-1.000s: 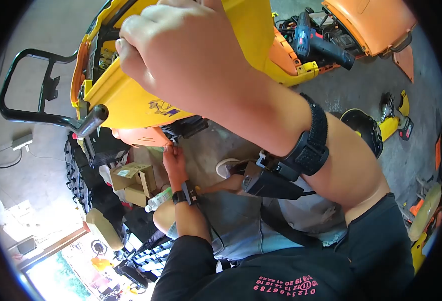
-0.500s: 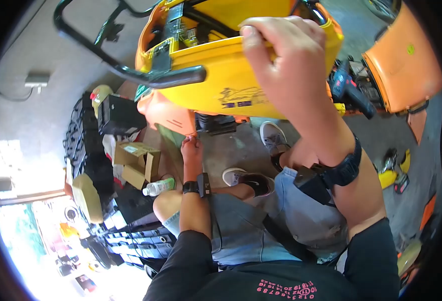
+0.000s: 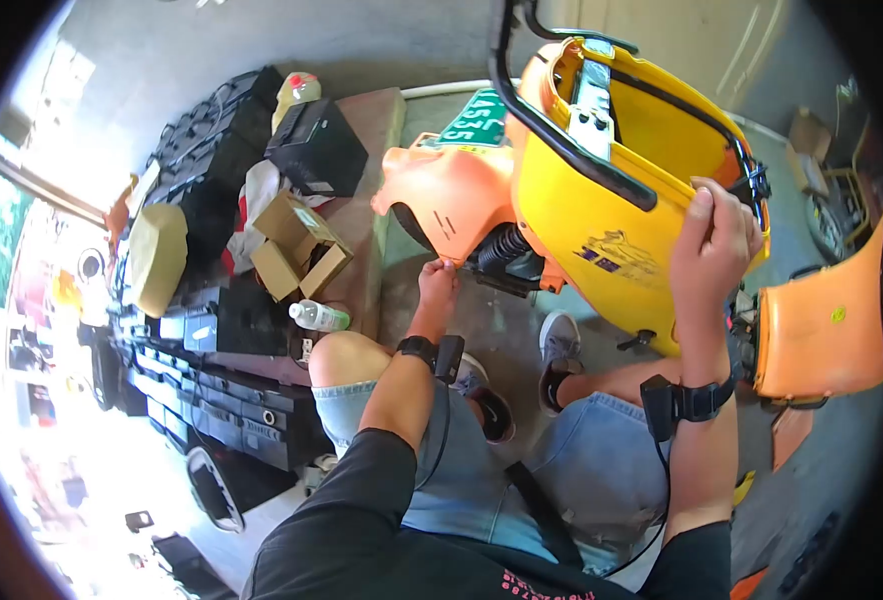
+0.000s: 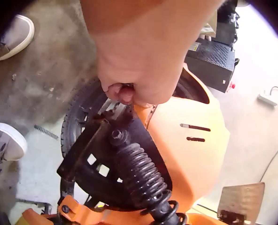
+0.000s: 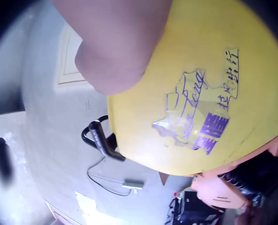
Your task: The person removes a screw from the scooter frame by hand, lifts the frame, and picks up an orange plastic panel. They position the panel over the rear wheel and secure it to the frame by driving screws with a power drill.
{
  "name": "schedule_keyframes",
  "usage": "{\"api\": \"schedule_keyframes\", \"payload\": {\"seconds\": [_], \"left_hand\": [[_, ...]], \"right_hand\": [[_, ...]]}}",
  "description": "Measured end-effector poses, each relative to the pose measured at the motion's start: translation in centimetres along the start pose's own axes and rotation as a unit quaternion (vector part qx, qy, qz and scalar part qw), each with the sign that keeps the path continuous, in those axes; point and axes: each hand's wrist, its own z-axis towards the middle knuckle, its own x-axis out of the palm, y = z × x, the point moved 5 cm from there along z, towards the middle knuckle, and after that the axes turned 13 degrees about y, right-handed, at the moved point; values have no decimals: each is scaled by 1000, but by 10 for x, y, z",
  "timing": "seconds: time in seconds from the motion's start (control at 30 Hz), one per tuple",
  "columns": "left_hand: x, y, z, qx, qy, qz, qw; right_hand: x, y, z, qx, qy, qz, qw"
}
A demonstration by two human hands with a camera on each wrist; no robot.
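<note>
A scooter stands with its yellow body shell (image 3: 601,240) and orange rear fender (image 3: 451,200) facing me. My left hand (image 3: 439,288) has curled fingers at the fender's lower corner, pinching its edge. In the left wrist view, the left hand (image 4: 134,70) sits just above the black shock absorber (image 4: 141,168), beside the rear tyre (image 4: 73,117); the palm hides most of the grip. Farther right, my right hand (image 3: 716,235) grips the upper rim of the yellow shell, thumb on top. The right wrist view shows the right hand (image 5: 113,61) against the shell, its fingers hidden.
A black tubular rail (image 3: 561,130) juts over the shell. Left of the scooter are an open cardboard box (image 3: 301,245), a bottle (image 3: 319,316), a black case (image 3: 318,150) and stacked black battery-like boxes (image 3: 221,370). A detached orange panel (image 3: 826,330) lies to the right.
The head view has swung round, so the scooter and both hands appear farther right, with the fender and green plate in sight. The right hand stays at the shell's rim; the left stays at the fender's corner.
</note>
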Motion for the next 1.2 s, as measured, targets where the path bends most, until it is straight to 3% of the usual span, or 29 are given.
{"api": "schedule_keyframes", "payload": {"seconds": [0.07, 0.27, 0.47, 0.53, 0.6, 0.67, 0.73, 0.77, 0.8, 0.83, 0.87, 0.9, 1.0, 1.03, 1.1, 1.2], "left_hand": [[-3, 5, 7, 20, 36, 25, 999], [8, -1, -5, 21, -15, 40, 999], [1, 7, 0, -2, -16, 4, 1000], [5, 10, 5, -3, 53, -1, 999], [6, 8, 3, -7, 55, -10, 998], [10, 1, -8, -32, 40, -1, 999], [7, 1, -2, -12, 36, 13, 999], [7, 2, -1, 6, 39, 33, 999], [8, 4, -3, -2, 43, 37, 998], [8, 1, -3, 6, 36, 45, 998], [9, -3, -3, 16, 29, 52, 998], [9, -1, -1, 31, 30, 57, 997], [11, -7, -3, 26, 5, 109, 994], [11, -7, -3, 23, 5, 112, 993], [10, -9, -5, 39, -6, 85, 996], [4, -2, -2, 13, -6, 49, 999]], "right_hand": [[3, 1, -1, -24, -14, -34, 999], [8, 2, -6, -40, -11, -67, 997], [14, 5, -9, -20, -16, -95, 995], [11, 9, -10, -38, -29, -45, 998], [9, 29, -21, -36, -24, -3, 999], [6, 40, -50, 0, -170, 223, 960], [19, 62, -90, -125, -15, 146, 981], [37, 85, -108, -179, 99, 185, 961], [63, 102, -118, -150, 252, 207, 933], [90, 111, -132, -53, 395, 189, 897], [121, 93, -161, 42, 443, 224, 867], [154, 76, -193, 134, 481, 259, 827], [183, 47, -228, 207, 535, 177, 799], [187, 44, -230, 211, 536, 179, 798], [197, 34, -230, 295, 495, 246, 780], [227, 6, -248, 316, 486, 237, 779]]}}
